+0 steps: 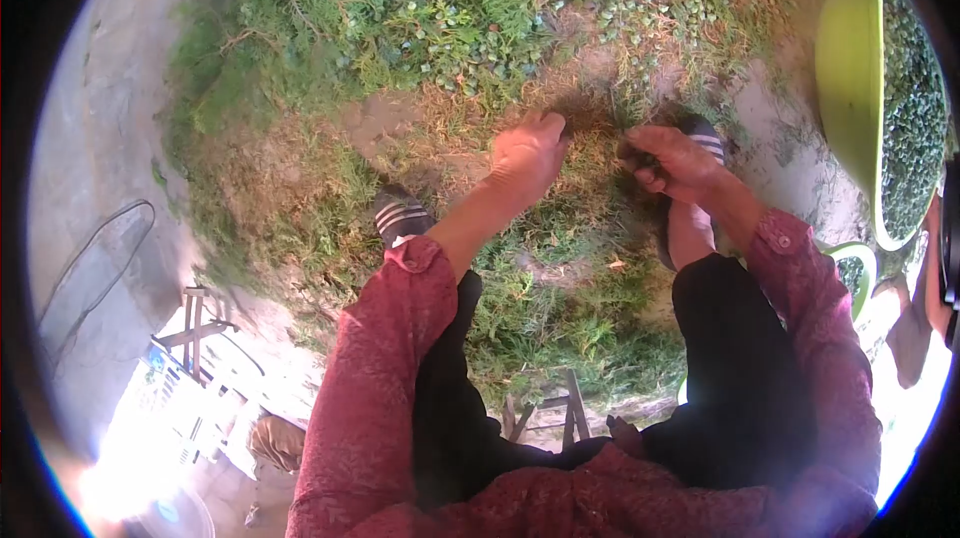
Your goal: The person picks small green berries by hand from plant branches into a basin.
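Note:
Both hands are over a litter of green and brown conifer sprigs [560,168] between my feet. My left hand [528,153] is closed with its fingers curled in, and what it holds, if anything, is hidden. To its right, a short gap away, my right hand [672,160] has its fingers bent together around something dark that I cannot make out. Beyond the hands lies a thick heap of green branches [450,8] with small pale berries among them.
A large lime-green basin [845,78] full of small green pieces stands at the right, with a smaller green-rimmed container [868,263] below it. A wire loop [95,268] lies at the left. Wooden stool legs [572,408] show below. Part of another person [910,323] appears at the right edge.

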{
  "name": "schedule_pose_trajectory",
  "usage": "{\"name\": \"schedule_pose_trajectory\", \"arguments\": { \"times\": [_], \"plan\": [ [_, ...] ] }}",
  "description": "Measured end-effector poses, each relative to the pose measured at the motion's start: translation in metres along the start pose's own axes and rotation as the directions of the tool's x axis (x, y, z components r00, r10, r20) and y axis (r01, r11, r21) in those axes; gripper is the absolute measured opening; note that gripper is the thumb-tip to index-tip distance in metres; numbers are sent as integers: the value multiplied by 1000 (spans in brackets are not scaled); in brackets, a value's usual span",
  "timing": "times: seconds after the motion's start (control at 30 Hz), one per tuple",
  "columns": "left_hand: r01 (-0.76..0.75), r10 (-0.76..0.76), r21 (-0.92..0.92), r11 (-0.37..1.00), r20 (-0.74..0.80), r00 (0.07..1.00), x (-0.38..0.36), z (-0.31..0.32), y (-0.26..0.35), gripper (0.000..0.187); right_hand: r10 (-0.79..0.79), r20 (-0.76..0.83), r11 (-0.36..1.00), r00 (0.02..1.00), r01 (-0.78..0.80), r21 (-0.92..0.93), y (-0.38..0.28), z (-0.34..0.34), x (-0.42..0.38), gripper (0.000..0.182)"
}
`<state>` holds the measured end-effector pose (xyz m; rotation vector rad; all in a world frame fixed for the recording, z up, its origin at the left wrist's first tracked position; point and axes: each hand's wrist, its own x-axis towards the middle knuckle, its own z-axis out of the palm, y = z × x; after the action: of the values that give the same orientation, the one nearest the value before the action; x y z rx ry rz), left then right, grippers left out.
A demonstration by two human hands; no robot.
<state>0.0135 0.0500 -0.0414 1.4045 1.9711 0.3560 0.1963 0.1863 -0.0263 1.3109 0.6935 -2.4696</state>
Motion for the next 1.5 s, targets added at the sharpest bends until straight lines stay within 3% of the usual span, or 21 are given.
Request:
{"name": "schedule_pose_trajectory", "arguments": {
  "times": [0.13, 0.2, 0.27, 0.33, 0.4, 0.47, 0.53, 0.6, 0.67, 0.73, 0.77, 0.83, 0.93, 0.97, 1.03, 1.07, 1.2, 1.27, 1.37, 1.4, 1.5],
  "plan": [
    [-13, 13, -7, 1000, -68, 998, 11, 11, -9, 18, 13, -55, 1000, 998, -11, 28, 2, -3, -2, 24],
    [-58, 59, 19, 998, -71, 996, 9, 6, -6, 18, 27, 33, 999, 999, -26, -32, 0, -5, -1, 23],
    [49, -74, -441, 896, -41, 996, 6, -3, 2, 21, 15, 12, 998, 1000, -14, -54, -3, 5, -2, 24],
    [92, -87, -507, 857, 34, 996, -2, -7, 25, 24, 1, -6, 997, 1000, -2, -77, -1, 16, 0, 26],
    [127, -89, -567, 814, 95, 992, -10, -11, 41, 26, -7, 159, 999, 987, 14, -43, 1, 21, 5, 25],
    [106, -42, -592, 799, 121, 992, -14, -15, 48, 31, 11, 117, 997, 993, -2, -72, -1, 21, 5, 24],
    [240, -129, -559, 794, 231, 964, -15, -28, 33, 39, 52, 69, 995, 996, -46, -90, 5, 13, 4, 23],
    [-133, 121, -69, 989, -157, 980, -11, -27, 6, 48, 41, 128, 999, 991, -44, 19, 7, -2, 7, 22],
    [-180, 178, -20, 983, -72, 981, -21, -24, 8, 54, 26, 69, 1000, 997, -26, 6, 7, 1, 3, 22],
    [-386, 348, 185, 904, 206, 915, -42, -17, 23, 58, 5, 59, 997, 998, 0, -82, 4, 6, 0, 20],
    [-385, 349, 180, 905, 204, 915, -54, -12, 23, 58, 8, 56, 996, 998, -3, -84, 4, 6, 1, 20],
    [-454, 292, 303, 838, 455, 841, -81, 4, 8, 63, 26, 14, 990, 1000, -24, -138, 6, 4, 4, 19],
    [-519, 272, 428, 740, 515, 813, -121, 11, -20, 66, 23, 17, 992, 1000, -21, -126, 9, -3, 6, 20],
    [-518, 273, 428, 741, 512, 814, -129, 3, -22, 66, 23, 16, 991, 1000, -21, -130, 9, -5, 6, 20],
    [-453, 142, 231, 861, 747, 650, -136, -15, -20, 68, 54, 56, 994, 997, -49, -93, 10, -6, 6, 23],
    [-452, 140, 232, 861, 747, 650, -134, -20, -17, 68, 55, 58, 994, 997, -50, -93, 10, -5, 6, 23],
    [-333, 202, 217, 918, 467, 861, -102, -28, -15, 67, 63, -2, 990, 998, -63, -126, 9, 1, 3, 22],
    [-169, 128, 273, 947, 160, 979, -61, -45, -15, 67, 52, 1, 989, 999, -52, -136, 5, 1, 5, 20],
    [-146, 174, 388, 910, -38, 984, -9, -65, -3, 67, 86, -2, 988, 996, -86, -128, 10, 0, 7, 18],
    [-146, 174, 390, 909, -39, 984, 1, -58, -4, 67, 82, -4, 990, 997, -82, -115, 10, 0, 8, 18],
    [-152, 30, 489, 859, 249, 968, 10, -43, 5, 72, 70, 24, 992, 997, -67, -104, 11, 1, 9, 18]
  ]
}}
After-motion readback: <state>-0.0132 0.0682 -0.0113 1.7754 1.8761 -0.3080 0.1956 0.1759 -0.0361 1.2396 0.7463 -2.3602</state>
